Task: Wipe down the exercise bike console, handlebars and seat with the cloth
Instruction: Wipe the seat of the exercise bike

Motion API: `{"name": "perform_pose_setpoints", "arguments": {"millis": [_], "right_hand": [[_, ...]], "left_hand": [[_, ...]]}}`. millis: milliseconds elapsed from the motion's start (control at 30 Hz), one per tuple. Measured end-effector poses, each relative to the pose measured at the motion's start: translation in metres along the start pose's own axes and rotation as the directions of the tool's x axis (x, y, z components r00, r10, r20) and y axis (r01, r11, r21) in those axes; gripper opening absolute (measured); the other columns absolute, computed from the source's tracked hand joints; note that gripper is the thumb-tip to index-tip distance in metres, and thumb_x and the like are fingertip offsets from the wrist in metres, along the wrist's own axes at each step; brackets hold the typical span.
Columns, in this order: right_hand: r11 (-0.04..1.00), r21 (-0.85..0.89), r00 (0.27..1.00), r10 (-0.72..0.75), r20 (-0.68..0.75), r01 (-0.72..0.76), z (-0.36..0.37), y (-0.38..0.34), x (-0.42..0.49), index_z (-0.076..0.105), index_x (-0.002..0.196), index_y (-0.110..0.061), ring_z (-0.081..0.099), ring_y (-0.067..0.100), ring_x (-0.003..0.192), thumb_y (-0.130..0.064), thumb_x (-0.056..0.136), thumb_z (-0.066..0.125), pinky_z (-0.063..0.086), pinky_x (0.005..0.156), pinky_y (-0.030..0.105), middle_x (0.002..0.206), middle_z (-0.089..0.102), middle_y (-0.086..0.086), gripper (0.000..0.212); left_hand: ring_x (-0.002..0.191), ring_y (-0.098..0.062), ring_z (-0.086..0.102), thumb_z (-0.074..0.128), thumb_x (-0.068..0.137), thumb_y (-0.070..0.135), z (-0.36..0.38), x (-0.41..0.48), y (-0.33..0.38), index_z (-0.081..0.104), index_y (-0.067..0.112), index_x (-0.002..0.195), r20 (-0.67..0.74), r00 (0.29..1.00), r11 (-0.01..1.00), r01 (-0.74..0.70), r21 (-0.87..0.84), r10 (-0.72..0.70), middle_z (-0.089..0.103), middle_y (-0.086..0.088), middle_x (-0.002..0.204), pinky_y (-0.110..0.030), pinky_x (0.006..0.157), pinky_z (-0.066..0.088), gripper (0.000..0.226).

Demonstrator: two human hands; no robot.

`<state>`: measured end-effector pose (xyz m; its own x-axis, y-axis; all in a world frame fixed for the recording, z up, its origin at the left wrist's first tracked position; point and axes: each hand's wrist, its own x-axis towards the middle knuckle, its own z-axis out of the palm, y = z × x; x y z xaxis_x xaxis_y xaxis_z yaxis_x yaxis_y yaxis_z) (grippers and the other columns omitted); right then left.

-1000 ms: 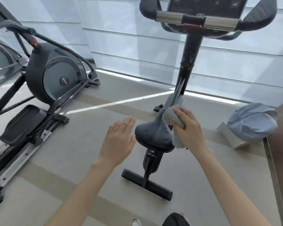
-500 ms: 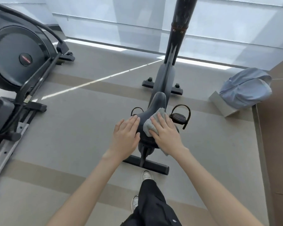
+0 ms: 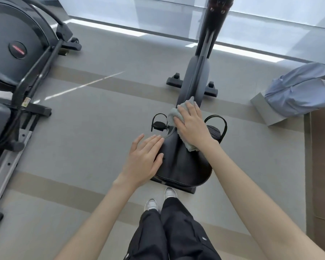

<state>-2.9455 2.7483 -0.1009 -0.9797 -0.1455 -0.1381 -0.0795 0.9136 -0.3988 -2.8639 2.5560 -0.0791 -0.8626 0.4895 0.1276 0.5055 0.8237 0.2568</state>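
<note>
I look straight down on the exercise bike's black seat [image 3: 182,166]. My right hand [image 3: 191,124] presses a pale grey-green cloth [image 3: 174,114] flat onto the narrow front nose of the seat. My left hand [image 3: 144,156] rests open with fingers spread against the seat's left edge, holding nothing. The bike's dark post [image 3: 206,44] rises beyond the seat; its console and handlebars are out of view. Both pedals [image 3: 159,124] show on either side of the frame.
An elliptical trainer [image 3: 17,62] stands at the left on the grey carpet. A light blue bag [image 3: 300,91] lies on a small grey block at the right, beside a brown floor strip. My legs and shoes [image 3: 169,192] are just behind the bike's rear foot.
The view has tilted further down and closer over the seat. My right hand slid the cloth forward, from mid-seat to the nose. My left hand stayed by the seat's left side.
</note>
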Motion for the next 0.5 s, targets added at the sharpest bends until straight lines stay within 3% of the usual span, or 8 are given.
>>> {"name": "perform_pose_setpoints", "arguments": {"millis": [100, 200, 333, 500], "right_hand": [[0.993, 0.112, 0.998, 0.049, -0.03, -0.045, 0.0, -0.001, -0.005, 0.032, 0.143, -0.008, 0.005, 0.033, 0.143, -0.033, 0.098, 0.041, -0.001, 0.117, 0.037, 0.152, 0.017, 0.019, 0.053], [0.985, 0.157, 0.997, 0.077, -0.03, -0.072, 0.001, -0.005, -0.026, 0.017, 0.147, -0.007, -0.001, 0.032, 0.143, -0.032, 0.099, 0.04, 0.001, 0.117, 0.037, 0.155, 0.005, 0.02, 0.059], [0.958, 0.245, 0.988, 0.144, 0.052, -0.152, 0.002, -0.005, -0.078, 0.003, 0.149, -0.014, 0.009, 0.022, 0.144, -0.034, 0.1, 0.037, 0.021, 0.11, 0.03, 0.157, -0.002, 0.011, 0.063], [0.977, 0.154, 0.987, 0.134, 0.087, -0.146, 0.004, 0.001, -0.138, 0.01, 0.148, -0.02, 0.009, 0.021, 0.144, -0.034, 0.099, 0.036, 0.009, 0.118, 0.032, 0.157, 0.011, 0.006, 0.057]], "left_hand": [[0.118, -0.021, 0.058, 0.042, 0.093, 0.025, 0.002, 0.0, -0.004, 0.064, 0.003, 0.12, 0.013, 1.0, 1.0, -0.017, -0.005, 0.017, 0.064, -0.008, 0.124, -0.045, 0.106, 0.031, 0.041], [0.116, -0.021, 0.06, 0.042, 0.093, 0.025, 0.002, -0.001, -0.006, 0.065, 0.003, 0.117, 0.025, 0.998, 0.999, -0.051, -0.011, 0.052, 0.065, -0.008, 0.121, -0.045, 0.105, 0.031, 0.04], [0.115, -0.022, 0.06, 0.042, 0.094, 0.024, 0.0, 0.0, -0.008, 0.065, 0.001, 0.117, 0.042, 0.995, 0.996, -0.084, -0.034, 0.086, 0.066, -0.008, 0.12, -0.045, 0.106, 0.031, 0.04], [0.113, -0.023, 0.061, 0.041, 0.094, 0.023, -0.002, 0.004, -0.012, 0.064, -0.001, 0.117, 0.053, 0.991, 0.99, -0.115, -0.08, 0.119, 0.066, -0.01, 0.119, -0.044, 0.106, 0.03, 0.04]]}}
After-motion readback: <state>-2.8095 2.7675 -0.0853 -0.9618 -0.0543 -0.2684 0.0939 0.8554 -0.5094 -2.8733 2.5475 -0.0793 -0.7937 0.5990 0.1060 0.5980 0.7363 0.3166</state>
